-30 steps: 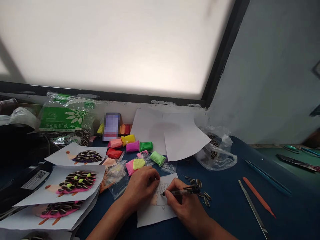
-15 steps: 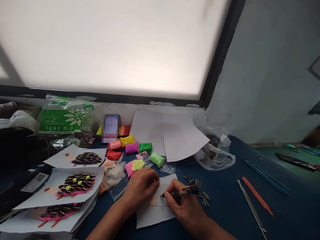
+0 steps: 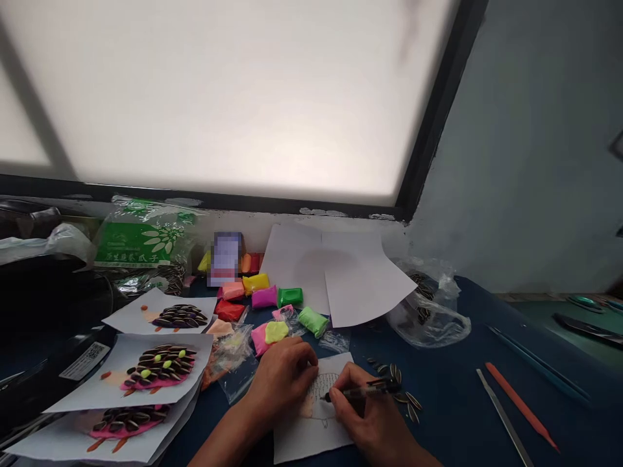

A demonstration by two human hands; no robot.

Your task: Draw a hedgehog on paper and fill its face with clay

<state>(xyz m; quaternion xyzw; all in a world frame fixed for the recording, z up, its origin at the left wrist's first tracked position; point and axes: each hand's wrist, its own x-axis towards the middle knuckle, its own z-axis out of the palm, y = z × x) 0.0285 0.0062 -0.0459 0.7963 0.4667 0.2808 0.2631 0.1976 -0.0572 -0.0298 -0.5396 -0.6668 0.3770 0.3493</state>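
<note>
A black pen [image 3: 363, 391] is gripped in my right hand [image 3: 372, 415], its tip on a white sheet of paper [image 3: 304, 444]. That sheet bears a rounded outline filled with small pencil-like marks, with a peach-coloured patch at its left. On the sheet's upper left side rests my left hand [image 3: 285, 376], fingers curled closed, nothing visible in them. My hands cover part of the drawing. Loose striped sunflower seeds [image 3: 413, 407] lie just right of the sheet. Behind my left hand is a pink and yellow clay lump [image 3: 269, 335].
Finished-looking seed hedgehog pictures [image 3: 160, 370] overlap at left. Colourful clay packets [image 3: 265, 297], a green seed bag [image 3: 141, 243] and blank sheets [image 3: 365, 279] stand at the back. A clear plastic bag [image 3: 448, 324], orange tool [image 3: 523, 405], metal strip [image 3: 503, 415] and blue tweezers [image 3: 540, 363] lie right.
The whole view has shifted, so things appear slightly lower and farther right. The pen stays in my right hand on the drawing, and my left hand still rests on the sheet.
</note>
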